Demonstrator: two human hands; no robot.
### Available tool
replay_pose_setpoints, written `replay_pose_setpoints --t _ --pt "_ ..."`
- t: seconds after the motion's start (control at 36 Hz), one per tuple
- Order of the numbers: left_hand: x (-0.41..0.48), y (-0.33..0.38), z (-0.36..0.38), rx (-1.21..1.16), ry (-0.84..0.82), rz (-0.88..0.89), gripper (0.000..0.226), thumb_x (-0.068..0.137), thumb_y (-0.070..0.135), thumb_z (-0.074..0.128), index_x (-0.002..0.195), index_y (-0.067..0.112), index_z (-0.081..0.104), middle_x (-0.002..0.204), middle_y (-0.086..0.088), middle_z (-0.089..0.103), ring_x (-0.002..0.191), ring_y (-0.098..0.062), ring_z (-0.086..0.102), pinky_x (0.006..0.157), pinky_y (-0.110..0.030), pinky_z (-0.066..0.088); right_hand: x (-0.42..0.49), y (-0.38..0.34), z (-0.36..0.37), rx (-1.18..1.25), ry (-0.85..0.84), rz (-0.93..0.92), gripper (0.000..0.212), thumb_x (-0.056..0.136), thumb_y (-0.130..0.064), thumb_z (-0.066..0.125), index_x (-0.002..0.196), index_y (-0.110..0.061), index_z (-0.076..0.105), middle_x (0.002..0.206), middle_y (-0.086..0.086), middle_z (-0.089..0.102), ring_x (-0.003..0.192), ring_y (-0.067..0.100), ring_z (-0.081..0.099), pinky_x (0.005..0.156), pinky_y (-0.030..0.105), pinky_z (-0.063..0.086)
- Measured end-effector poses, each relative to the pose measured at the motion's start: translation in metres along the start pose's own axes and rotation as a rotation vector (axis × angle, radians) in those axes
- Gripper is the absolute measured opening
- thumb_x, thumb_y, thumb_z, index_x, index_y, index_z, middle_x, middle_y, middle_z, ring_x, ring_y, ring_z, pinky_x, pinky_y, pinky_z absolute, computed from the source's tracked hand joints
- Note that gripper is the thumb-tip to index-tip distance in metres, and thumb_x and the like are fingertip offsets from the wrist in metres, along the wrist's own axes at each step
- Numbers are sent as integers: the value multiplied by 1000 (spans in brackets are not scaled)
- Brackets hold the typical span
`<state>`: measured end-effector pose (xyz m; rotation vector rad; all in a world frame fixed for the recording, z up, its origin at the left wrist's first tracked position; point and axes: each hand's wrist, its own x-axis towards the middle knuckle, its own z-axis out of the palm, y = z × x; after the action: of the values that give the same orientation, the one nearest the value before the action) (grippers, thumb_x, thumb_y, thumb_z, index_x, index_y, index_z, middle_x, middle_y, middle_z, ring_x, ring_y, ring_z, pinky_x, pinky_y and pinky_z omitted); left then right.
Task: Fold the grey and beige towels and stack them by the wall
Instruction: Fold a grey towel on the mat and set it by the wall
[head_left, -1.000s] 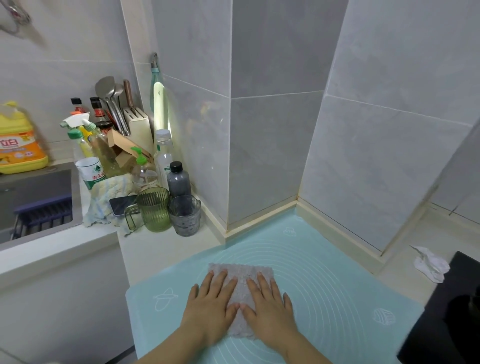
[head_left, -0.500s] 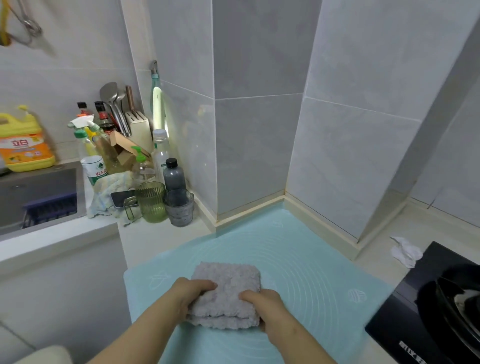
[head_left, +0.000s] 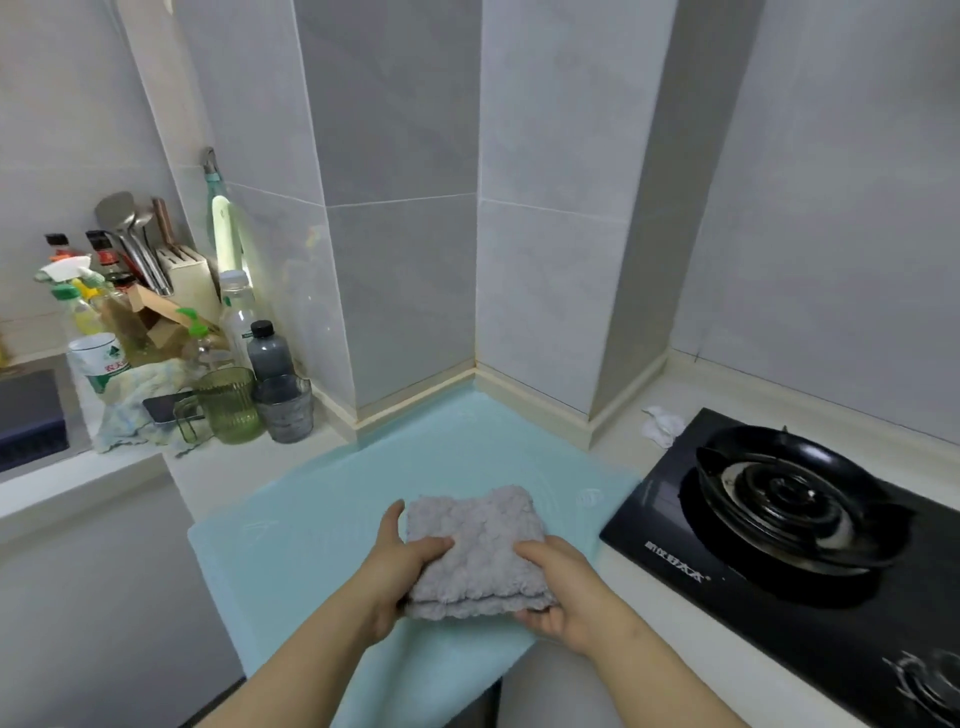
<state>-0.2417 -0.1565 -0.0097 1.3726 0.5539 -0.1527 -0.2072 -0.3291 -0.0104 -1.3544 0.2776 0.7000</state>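
At nine o'clock in the view a sink (head_left: 31, 415) is set into the counter (head_left: 234, 467). Just to its right, bottles (head_left: 267, 353), a green cup (head_left: 234, 405) and a grey cup (head_left: 284, 410) crowd near the wall (head_left: 405, 286). A pale blue mat (head_left: 415, 457) covers the counter from the centre down to six o'clock.

The folded grey towel (head_left: 475, 551) is over the near part of the mat, well apart from the wall. I cannot tell whether it rests on the mat or is lifted.

The left hand (head_left: 400, 566) grips the towel's nine o'clock edge, thumb on top, one finger along the edge, the rest hidden beneath. The right hand (head_left: 563, 587) grips its four o'clock corner, thumb on top, fingers curled underneath.

Toward three o'clock lies a white rag (head_left: 662, 426), with a black stove (head_left: 649, 519) just beside it at four o'clock.
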Motion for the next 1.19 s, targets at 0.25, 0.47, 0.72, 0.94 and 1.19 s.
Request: replay_pose_setpoints --t 0.25,0.47,0.72,0.94,1.19 --pt "-88 -44 64 115 -141 78 18 91 13 55 107 22 57 110 -2 60 80 -16 60 52 -23 50 -107 48 -60 30 152 -138 10 93 -14 51 98 -21 57 86 4 66 69 17 60 52 22 47" --pt "-146 -83 156 223 -374 60 29 87 14 61 111 30 54 107 3 62 86 -17 61 65 -26 50 -202 80 -146 112 358 -211 10 92 -14 52 95 -23 56 86 1 66 72 16 60 54 24 45" --pt "-214 -117 314 399 -608 172 35 86 18 63 114 33 49 98 3 58 74 -12 58 54 -22 48 -302 107 -287 219 548 -320 17 92 -15 51 109 -18 56 97 5 67 73 18 61 48 22 43" --pt "-286 -174 498 382 -733 200 36 86 16 62 115 33 49 100 4 57 76 -13 61 54 -21 48 -398 126 -461 217 701 -380 13 91 -17 53 103 -22 57 98 2 67 79 17 62 54 24 44" --pt "-346 -232 660 496 -765 211 35 88 16 59 114 36 50 93 3 49 76 -16 53 64 -29 51 -480 155 -617 308 787 -347 21 91 -12 54 111 -19 56 99 3 67 80 18 65 49 23 48"
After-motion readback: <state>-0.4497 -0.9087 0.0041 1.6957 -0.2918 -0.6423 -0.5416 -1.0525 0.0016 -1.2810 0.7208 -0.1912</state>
